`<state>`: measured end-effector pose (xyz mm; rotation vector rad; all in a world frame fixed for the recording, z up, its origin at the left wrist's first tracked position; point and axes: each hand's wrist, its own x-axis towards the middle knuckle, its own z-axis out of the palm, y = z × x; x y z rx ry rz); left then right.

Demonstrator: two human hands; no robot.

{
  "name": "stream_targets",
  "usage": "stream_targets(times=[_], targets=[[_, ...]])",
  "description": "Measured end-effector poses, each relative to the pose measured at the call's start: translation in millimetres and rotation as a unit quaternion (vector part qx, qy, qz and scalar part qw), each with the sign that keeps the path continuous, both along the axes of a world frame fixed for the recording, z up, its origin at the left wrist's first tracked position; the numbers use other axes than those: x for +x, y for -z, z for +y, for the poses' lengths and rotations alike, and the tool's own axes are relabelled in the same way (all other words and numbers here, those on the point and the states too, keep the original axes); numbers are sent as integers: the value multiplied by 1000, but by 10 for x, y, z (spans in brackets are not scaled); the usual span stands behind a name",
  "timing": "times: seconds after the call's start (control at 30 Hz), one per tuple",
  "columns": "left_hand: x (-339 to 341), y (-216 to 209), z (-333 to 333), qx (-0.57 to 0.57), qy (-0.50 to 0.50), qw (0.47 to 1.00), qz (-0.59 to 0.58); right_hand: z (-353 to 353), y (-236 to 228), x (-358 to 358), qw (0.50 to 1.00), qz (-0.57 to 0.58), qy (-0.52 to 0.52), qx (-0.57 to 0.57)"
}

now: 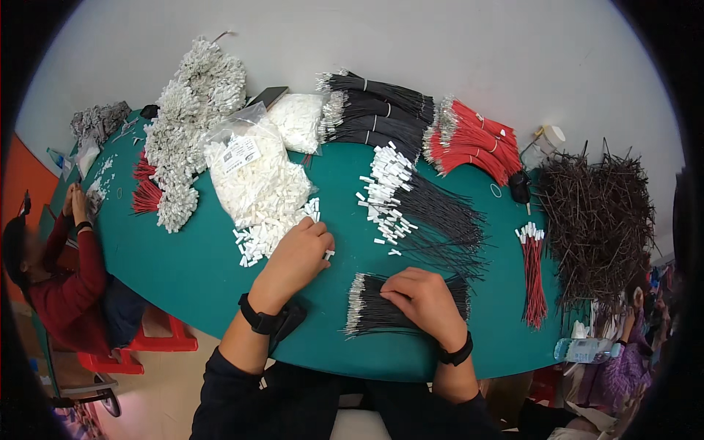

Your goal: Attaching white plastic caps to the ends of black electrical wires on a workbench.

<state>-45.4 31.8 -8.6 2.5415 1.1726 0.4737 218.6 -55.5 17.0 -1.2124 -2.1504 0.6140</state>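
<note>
My left hand (297,253) is at the edge of a heap of loose white plastic connector housings (262,238), its fingers closed round a small white housing (329,254). Below and to the right lies a flat row of black wires (370,312) with bare metal terminals on their left ends. Over these wires my right hand (422,293) is closed in a pinch; whatever is between its thumb and finger is too small to make out. Farther off, black wires with white housings on their ends (433,213) lie in a loose, fanned pile.
A clear bag of white housings (249,169) stands behind the heap. Bundled black wires (381,110) and red wires (477,143) line the wall. To the right are a red wire bunch (534,279), a dark tangled heap (594,220) and a bottle (587,350). A co-worker (66,293) sits left.
</note>
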Motion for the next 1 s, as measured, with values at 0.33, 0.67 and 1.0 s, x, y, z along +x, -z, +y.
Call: stream_targets(times=[0.33, 0.67, 1.0], targets=[[-22, 9, 12, 0, -14, 999, -35, -131, -288, -97, 968, 224, 80, -78], [54, 114, 5, 0, -15, 999, -36, -67, -247, -105, 985, 76, 115, 100], [62, 203, 44, 0, -30, 999, -44, -45, -153, -162, 976, 130, 161, 63]])
